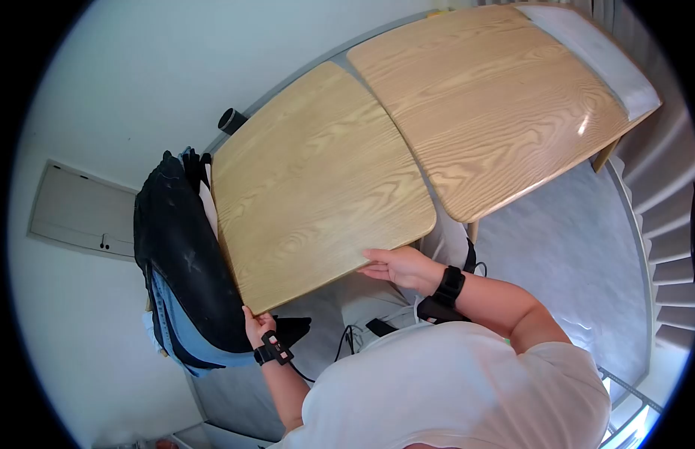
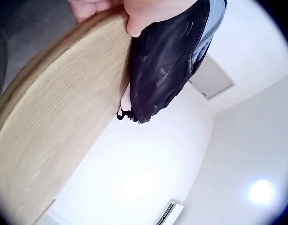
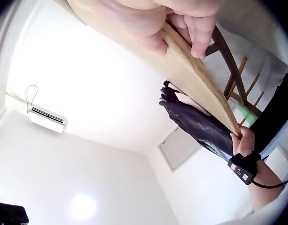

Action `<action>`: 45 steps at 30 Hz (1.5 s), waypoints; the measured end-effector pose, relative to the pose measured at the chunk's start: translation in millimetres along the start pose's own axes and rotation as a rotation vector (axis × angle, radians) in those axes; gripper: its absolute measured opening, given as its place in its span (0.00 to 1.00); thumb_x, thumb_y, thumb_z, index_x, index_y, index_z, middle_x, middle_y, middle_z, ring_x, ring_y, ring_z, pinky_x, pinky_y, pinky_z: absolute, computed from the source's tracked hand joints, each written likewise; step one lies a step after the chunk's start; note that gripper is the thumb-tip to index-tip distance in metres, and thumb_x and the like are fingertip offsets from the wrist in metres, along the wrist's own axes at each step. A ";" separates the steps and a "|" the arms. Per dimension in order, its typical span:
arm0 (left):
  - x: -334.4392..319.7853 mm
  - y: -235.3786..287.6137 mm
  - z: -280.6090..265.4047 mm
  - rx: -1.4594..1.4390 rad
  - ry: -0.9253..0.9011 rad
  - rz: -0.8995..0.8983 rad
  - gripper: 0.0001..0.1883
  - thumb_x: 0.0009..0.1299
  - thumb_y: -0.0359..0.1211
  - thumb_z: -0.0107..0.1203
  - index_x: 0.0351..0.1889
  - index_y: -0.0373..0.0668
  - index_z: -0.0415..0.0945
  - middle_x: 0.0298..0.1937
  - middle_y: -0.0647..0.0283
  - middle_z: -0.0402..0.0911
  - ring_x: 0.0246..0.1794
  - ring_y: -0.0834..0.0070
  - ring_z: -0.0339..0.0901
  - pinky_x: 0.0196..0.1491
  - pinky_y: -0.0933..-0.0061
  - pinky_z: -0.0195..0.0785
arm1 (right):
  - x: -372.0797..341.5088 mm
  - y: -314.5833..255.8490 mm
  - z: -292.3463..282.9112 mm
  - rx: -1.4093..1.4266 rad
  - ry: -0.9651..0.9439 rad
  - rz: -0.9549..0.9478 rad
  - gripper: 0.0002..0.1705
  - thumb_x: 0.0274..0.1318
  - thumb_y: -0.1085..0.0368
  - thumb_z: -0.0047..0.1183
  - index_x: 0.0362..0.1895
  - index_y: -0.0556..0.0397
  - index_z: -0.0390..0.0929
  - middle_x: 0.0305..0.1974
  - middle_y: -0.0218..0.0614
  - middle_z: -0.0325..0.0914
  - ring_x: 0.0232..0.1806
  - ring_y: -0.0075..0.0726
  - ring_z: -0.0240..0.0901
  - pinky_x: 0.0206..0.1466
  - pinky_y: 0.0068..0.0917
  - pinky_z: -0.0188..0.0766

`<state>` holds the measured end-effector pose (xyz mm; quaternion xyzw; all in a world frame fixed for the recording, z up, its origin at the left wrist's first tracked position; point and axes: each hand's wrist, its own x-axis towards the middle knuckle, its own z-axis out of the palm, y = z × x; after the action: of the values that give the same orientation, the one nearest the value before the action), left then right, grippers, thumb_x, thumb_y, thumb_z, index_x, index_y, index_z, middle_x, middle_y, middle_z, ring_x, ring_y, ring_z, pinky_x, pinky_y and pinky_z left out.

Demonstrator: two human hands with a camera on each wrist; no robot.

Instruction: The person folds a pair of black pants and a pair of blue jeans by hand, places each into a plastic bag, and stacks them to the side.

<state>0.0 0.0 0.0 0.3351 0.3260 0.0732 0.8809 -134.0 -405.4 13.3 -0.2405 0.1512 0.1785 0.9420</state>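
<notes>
A wooden table (image 1: 317, 179) with rounded corners stands in front of me in the head view. My left hand (image 1: 259, 327) grips its near left corner, thumb on top and the other fingers under the edge. Farther right along the same edge, my right hand (image 1: 400, 268) pinches the tabletop between thumb and fingers. The right wrist view shows that thumb flat on the wood and the fingertips (image 3: 199, 49) beneath. Beside the left hand hangs a pile of dark and blue clothes (image 1: 187, 247), close against the table's left side.
A second wooden table (image 1: 497, 105) stands to the right, a narrow gap between the two. On its far end lies a white cloth (image 1: 594, 56). A black cylinder (image 1: 231, 121) is behind the first table by the wall. Curtains (image 1: 662, 187) hang at the right.
</notes>
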 end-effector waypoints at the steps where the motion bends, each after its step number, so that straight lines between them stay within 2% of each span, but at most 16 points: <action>1: -1.5 -0.1 -1.2 -0.001 0.009 -0.017 0.15 0.69 0.37 0.55 0.47 0.37 0.75 0.48 0.59 0.81 0.48 0.70 0.78 0.51 0.71 0.73 | -1.1 -1.3 -0.4 0.000 0.017 0.002 0.20 0.60 0.63 0.53 0.53 0.59 0.69 0.50 0.41 0.73 0.51 0.37 0.73 0.55 0.26 0.71; 15: -4.9 -4.5 0.7 -0.002 -0.015 -0.068 0.14 0.69 0.37 0.54 0.46 0.37 0.76 0.47 0.60 0.81 0.46 0.71 0.79 0.49 0.72 0.74 | 6.5 -6.1 -5.3 0.021 0.063 0.025 0.17 0.61 0.64 0.52 0.51 0.58 0.70 0.47 0.41 0.76 0.48 0.37 0.75 0.53 0.26 0.73; 17: -2.0 -4.1 -6.5 -0.069 -0.142 -0.101 0.14 0.70 0.37 0.54 0.46 0.36 0.75 0.46 0.59 0.81 0.46 0.72 0.79 0.49 0.72 0.74 | 7.4 -6.6 -4.5 -0.011 0.056 0.034 0.18 0.61 0.64 0.52 0.52 0.59 0.69 0.48 0.42 0.75 0.51 0.37 0.74 0.55 0.27 0.71; 19: 6.0 -10.9 -16.2 -0.114 -0.119 -0.072 0.15 0.70 0.39 0.52 0.46 0.35 0.74 0.45 0.59 0.81 0.45 0.72 0.79 0.49 0.71 0.74 | -1.4 -7.2 -1.1 -0.017 0.051 0.045 0.18 0.61 0.64 0.51 0.53 0.59 0.68 0.50 0.43 0.75 0.53 0.38 0.72 0.56 0.27 0.71; 21: 10.9 -13.4 -24.6 -0.112 -0.479 -0.173 0.17 0.73 0.40 0.47 0.48 0.34 0.72 0.45 0.58 0.81 0.45 0.70 0.79 0.49 0.71 0.75 | -1.2 -15.0 -2.3 -0.029 0.011 0.069 0.20 0.63 0.63 0.49 0.54 0.63 0.66 0.53 0.48 0.71 0.57 0.42 0.69 0.60 0.29 0.68; 23: -45.8 -30.1 17.0 0.047 -0.260 -0.129 0.19 0.75 0.41 0.43 0.47 0.32 0.71 0.45 0.57 0.81 0.44 0.67 0.79 0.47 0.71 0.75 | -8.0 -24.5 -9.5 -0.126 0.028 0.193 0.24 0.66 0.59 0.44 0.56 0.69 0.64 0.53 0.54 0.71 0.56 0.44 0.71 0.60 0.33 0.68; 25: -57.5 -14.2 14.9 0.604 -0.496 -0.384 0.18 0.75 0.40 0.42 0.46 0.32 0.70 0.43 0.54 0.81 0.43 0.65 0.80 0.44 0.72 0.76 | -24.9 -35.0 -5.7 -0.427 -0.032 0.155 0.20 0.66 0.61 0.42 0.53 0.66 0.70 0.49 0.49 0.75 0.50 0.41 0.75 0.56 0.31 0.72; 26: -82.2 -4.7 27.5 0.768 -0.478 -0.378 0.15 0.74 0.39 0.45 0.45 0.35 0.72 0.42 0.54 0.81 0.41 0.67 0.81 0.40 0.75 0.76 | -36.7 -43.5 -0.4 -0.532 -0.018 0.164 0.18 0.66 0.63 0.41 0.51 0.64 0.72 0.47 0.47 0.76 0.48 0.38 0.76 0.54 0.29 0.73; 27: -104.6 22.7 33.4 0.747 -0.449 -0.330 0.15 0.74 0.39 0.45 0.45 0.35 0.72 0.42 0.54 0.81 0.41 0.67 0.81 0.40 0.75 0.76 | -58.7 -48.8 12.5 -0.595 -0.015 0.147 0.17 0.65 0.64 0.42 0.50 0.63 0.73 0.46 0.45 0.77 0.48 0.36 0.76 0.53 0.28 0.73; 30: -117.8 59.1 55.1 0.961 -0.512 0.166 0.10 0.71 0.35 0.49 0.40 0.39 0.76 0.36 0.63 0.81 0.33 0.80 0.78 0.34 0.85 0.68 | -95.3 -77.4 43.7 -0.908 0.121 -0.128 0.14 0.63 0.67 0.44 0.46 0.64 0.75 0.40 0.42 0.79 0.40 0.33 0.77 0.46 0.26 0.74; 32: -92.6 75.2 72.9 1.046 -0.431 0.374 0.09 0.69 0.34 0.51 0.38 0.38 0.76 0.33 0.65 0.81 0.29 0.84 0.75 0.31 0.84 0.65 | -113.0 -97.4 56.5 -1.000 0.174 -0.268 0.14 0.64 0.65 0.44 0.44 0.64 0.75 0.39 0.42 0.79 0.39 0.33 0.77 0.45 0.26 0.74; 33: -80.0 79.7 83.2 1.179 -0.365 0.466 0.09 0.67 0.34 0.54 0.38 0.37 0.76 0.33 0.62 0.81 0.30 0.79 0.77 0.32 0.82 0.67 | -117.4 -105.2 60.2 -1.055 0.237 -0.424 0.14 0.64 0.64 0.44 0.43 0.64 0.75 0.37 0.43 0.79 0.37 0.33 0.78 0.44 0.27 0.74; 35: -37.5 79.0 98.9 1.580 -0.362 0.653 0.16 0.63 0.41 0.58 0.38 0.37 0.76 0.33 0.56 0.81 0.32 0.67 0.79 0.37 0.73 0.71 | -122.0 -116.4 63.4 -1.045 0.240 -0.501 0.13 0.64 0.66 0.44 0.42 0.64 0.75 0.36 0.42 0.80 0.37 0.31 0.77 0.44 0.26 0.74; 38: -4.8 63.5 127.7 2.042 -0.133 0.805 0.26 0.57 0.51 0.59 0.38 0.37 0.76 0.39 0.50 0.80 0.41 0.51 0.77 0.47 0.57 0.70 | -111.4 -125.8 65.9 -1.017 0.246 -0.567 0.12 0.63 0.68 0.44 0.42 0.63 0.76 0.35 0.41 0.80 0.36 0.30 0.77 0.43 0.24 0.73; 41: 15.7 57.5 135.0 2.233 -0.068 0.872 0.21 0.61 0.47 0.55 0.39 0.37 0.76 0.41 0.48 0.79 0.47 0.51 0.76 0.50 0.56 0.69 | -106.1 -119.8 69.1 -0.994 0.306 -0.545 0.10 0.62 0.69 0.46 0.42 0.64 0.76 0.35 0.40 0.80 0.36 0.30 0.77 0.43 0.24 0.72; 45: 60.4 76.0 128.8 2.332 -0.408 0.756 0.16 0.67 0.40 0.46 0.36 0.36 0.78 0.41 0.44 0.78 0.53 0.50 0.72 0.52 0.54 0.66 | -108.7 -121.5 57.8 -1.066 0.242 -0.503 0.08 0.60 0.74 0.48 0.41 0.64 0.77 0.35 0.37 0.80 0.39 0.27 0.76 0.45 0.23 0.72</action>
<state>134.0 9.2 89.3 0.9958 -0.0633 -0.0642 0.0159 -169.6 -504.5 150.5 -0.7268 0.0852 -0.0273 0.6810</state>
